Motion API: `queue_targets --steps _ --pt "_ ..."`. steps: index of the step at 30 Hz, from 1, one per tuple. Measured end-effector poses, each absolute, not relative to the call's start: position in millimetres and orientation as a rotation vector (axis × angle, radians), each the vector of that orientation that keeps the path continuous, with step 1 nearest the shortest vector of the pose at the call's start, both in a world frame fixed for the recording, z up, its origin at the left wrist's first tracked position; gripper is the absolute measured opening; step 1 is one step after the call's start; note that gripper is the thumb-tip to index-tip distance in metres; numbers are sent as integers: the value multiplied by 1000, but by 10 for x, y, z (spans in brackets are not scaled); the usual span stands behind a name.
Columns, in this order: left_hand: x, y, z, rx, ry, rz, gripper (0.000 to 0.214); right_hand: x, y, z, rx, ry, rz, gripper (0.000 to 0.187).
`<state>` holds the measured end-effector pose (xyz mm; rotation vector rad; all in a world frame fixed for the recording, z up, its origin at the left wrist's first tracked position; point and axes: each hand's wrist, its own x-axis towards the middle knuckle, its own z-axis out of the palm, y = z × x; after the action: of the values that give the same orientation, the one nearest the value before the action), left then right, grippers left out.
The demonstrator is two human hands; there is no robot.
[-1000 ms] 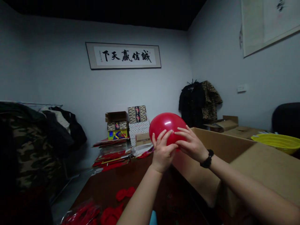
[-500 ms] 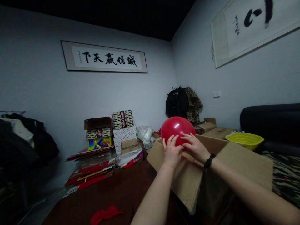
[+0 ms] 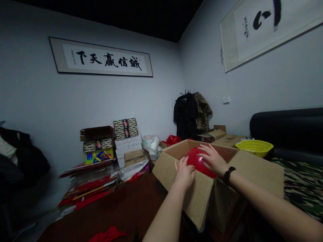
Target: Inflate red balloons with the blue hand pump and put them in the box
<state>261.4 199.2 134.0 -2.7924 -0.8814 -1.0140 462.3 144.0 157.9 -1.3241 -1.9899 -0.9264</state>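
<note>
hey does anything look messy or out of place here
Somewhat: the pile of flat red items beneath the stacked boxes looks splayed, its edges jutting unevenly, and a crumpled red piece lies apart on the dark table. I see no spill; the red balloon by the right hand shows no visible damage.

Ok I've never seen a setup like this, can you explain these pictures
There's no machine: a person is working bare-handed, and every picture comes from one camera worn on their head, looking forward and down. The right hand, wearing a black bracelet, lies against a red balloon in the mouth of an open cardboard box. The left hand is at the box's near flap, beside the balloon; whether either hand grips it isn't clear. Something red lies on the brown table, with stacked boxes farther back.
</note>
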Motion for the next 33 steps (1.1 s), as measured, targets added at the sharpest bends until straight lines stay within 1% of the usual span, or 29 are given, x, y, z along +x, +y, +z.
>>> queue_targets --steps 10,14,18,24,30,33 --pt "2121 2037 1368 -2722 -1034 -999 28 4371 1464 1626 -1316 -1944 -874 33" --pt "1683 1972 1364 -2633 -1076 -1025 31 4020 1442 1659 -1264 -1974 -827 33" --pt "1028 1819 1274 -2543 -1140 -1039 31 3482 1396 1584 -1155 -2052 -740 36" --pt "-166 1502 899 -2410 -1395 -946 31 2510 1365 1182 -967 -2127 -504 38" --pt "-1224 1199 399 -2211 -1780 -840 30 1637 1420 533 -984 -2236 -299 35" --pt "-1561 1042 155 -2146 -1917 -787 30 1281 1390 116 -1089 -2239 -242 33"
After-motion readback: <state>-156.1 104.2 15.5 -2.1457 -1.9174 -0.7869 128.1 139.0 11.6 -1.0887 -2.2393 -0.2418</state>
